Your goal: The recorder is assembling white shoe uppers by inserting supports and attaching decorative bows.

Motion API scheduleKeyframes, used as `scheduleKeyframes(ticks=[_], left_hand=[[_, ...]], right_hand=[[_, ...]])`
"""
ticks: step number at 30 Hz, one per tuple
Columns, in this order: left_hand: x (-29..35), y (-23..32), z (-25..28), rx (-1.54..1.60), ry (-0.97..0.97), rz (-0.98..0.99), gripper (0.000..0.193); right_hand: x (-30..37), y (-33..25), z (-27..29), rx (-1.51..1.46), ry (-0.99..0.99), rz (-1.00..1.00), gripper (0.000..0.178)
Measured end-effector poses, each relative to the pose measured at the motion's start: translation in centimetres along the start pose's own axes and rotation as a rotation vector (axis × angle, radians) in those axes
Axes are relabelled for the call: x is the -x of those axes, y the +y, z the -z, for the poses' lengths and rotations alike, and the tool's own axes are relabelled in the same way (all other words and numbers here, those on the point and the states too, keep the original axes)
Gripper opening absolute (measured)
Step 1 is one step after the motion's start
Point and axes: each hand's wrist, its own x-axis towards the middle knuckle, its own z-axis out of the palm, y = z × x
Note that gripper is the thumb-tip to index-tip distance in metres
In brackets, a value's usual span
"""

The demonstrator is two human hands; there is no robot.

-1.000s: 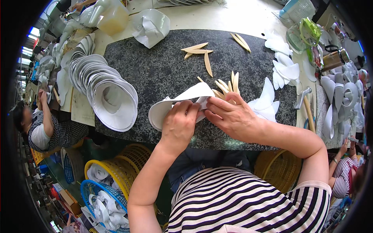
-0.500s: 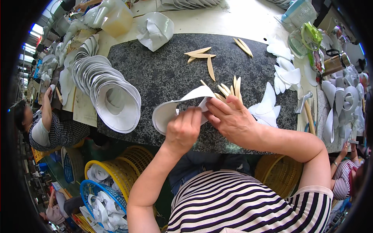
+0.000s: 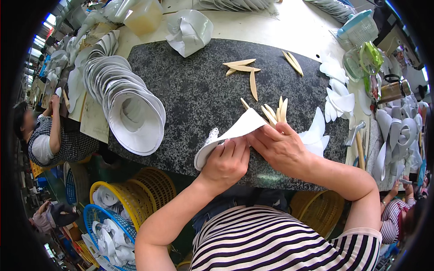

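Note:
Over the near part of a speckled dark slab (image 3: 181,86), both hands hold a white shoe upper (image 3: 246,123), its broad flap slanting up. My left hand (image 3: 226,166) is closed on its near edge, fingers curled. At its right end my right hand (image 3: 285,145) pinches the edge; the fingertips are partly hidden under it. Just beyond the right hand lie several slim beige crescent strips (image 3: 282,109). White curved pieces (image 3: 313,133) lie to the right of that hand.
A long row of nested white uppers (image 3: 136,122) lies on the left. More beige strips (image 3: 253,84) and a crumpled white piece (image 3: 190,34) are farther back. A hammer (image 3: 357,135) lies at the right edge. Yellow (image 3: 151,185) and blue baskets (image 3: 90,226) stand below left. Other people work at both sides.
The upper has tipped, so its opening is turned away and its outer flap shows more. The left hand has shifted right and closer to the right hand. The whole view has moved slightly.

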Motion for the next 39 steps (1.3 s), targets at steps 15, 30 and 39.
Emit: scheduleKeyframes(ticks=[15, 30, 39], left_hand=[[-1.8, -2.7, 0.4, 0.442, -0.055, 0.368, 0.014], [-2.0, -3.4, 0.0, 0.557, 0.097, 0.408, 0.017], [-2.0, -3.4, -0.2, 0.586, 0.103, 0.408, 0.017]], right_hand=[[-0.1, 1.3, 0.8, -0.113, 0.06, 0.061, 0.042], [-1.3, -0.5, -0.1, -0.028, -0.037, -0.093, 0.047], [-1.3, -1.1, -0.9, -0.016, -0.073, -0.156, 0.048]])
